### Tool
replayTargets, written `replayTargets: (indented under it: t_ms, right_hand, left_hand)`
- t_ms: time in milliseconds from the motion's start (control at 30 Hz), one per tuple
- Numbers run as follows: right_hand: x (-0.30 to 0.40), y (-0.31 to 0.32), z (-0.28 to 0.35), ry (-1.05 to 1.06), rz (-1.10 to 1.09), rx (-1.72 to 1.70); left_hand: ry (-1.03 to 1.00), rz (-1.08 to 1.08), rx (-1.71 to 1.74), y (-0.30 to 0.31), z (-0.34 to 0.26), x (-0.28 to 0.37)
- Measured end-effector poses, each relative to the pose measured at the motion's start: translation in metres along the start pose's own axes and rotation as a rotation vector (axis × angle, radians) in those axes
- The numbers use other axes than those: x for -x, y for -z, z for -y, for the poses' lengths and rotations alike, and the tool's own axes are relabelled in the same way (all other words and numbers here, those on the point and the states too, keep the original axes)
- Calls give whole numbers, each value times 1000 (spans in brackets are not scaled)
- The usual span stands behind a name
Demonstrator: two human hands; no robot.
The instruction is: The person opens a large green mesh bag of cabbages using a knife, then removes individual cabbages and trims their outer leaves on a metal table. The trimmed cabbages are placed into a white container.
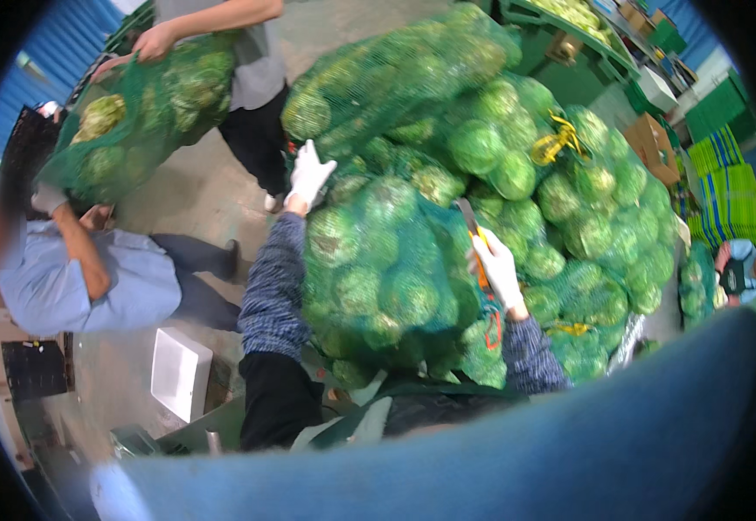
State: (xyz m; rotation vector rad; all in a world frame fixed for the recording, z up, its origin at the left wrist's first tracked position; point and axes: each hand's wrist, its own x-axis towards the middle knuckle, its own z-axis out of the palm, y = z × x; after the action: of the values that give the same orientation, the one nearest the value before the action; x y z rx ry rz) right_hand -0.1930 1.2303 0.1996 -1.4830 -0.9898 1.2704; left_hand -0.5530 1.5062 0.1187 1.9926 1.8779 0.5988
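In a white glove, my right hand (499, 267) grips an orange snap-off utility knife (482, 270), its blade pointing up and left over the mesh. A coiled cord (493, 325) hangs below the knife. My left hand (311, 174), also gloved, reaches out with thumb and fingers apart at the far left edge of the cabbages; I cannot tell whether it touches the netting. Between my arms sits a green mesh bag of cabbages (378, 280). Beyond it lies a long mesh bag of cabbages (410, 65).
More bagged cabbages (599, 215) pile up to the right, with yellow ties (557, 140). Two people on the left hold another mesh bag (150, 117). A white foam box (182, 374) stands on the floor (117, 371). Green bins (560, 65) and a cardboard box (652, 150) stand far right.
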Motion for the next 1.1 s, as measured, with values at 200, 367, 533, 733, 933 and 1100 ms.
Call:
replayTargets:
  t_ms: [200,367,533,733,933,1100]
  right_hand:
    - [16,15,-36,-84,-85,29]
    - [38,47,-61,-182,-172,22]
    - [53,60,-84,-182,-162,-99]
    - [81,96,-91,-137,-203,-121]
    - [72,114,-51,-71,-211,-55]
    - [54,128,-12,8,-239,-87]
  left_hand:
    - [63,-151,-278,-21,41,-36]
    - [106,-322,186,-28,54,-31]
    - [73,-376,356,29,71,-26]
    - [-349,-237,282,171,-124,6]
    - [-1130,-485,-260,179,-271,156]
    - [-539,-4,77,75,-243,218]
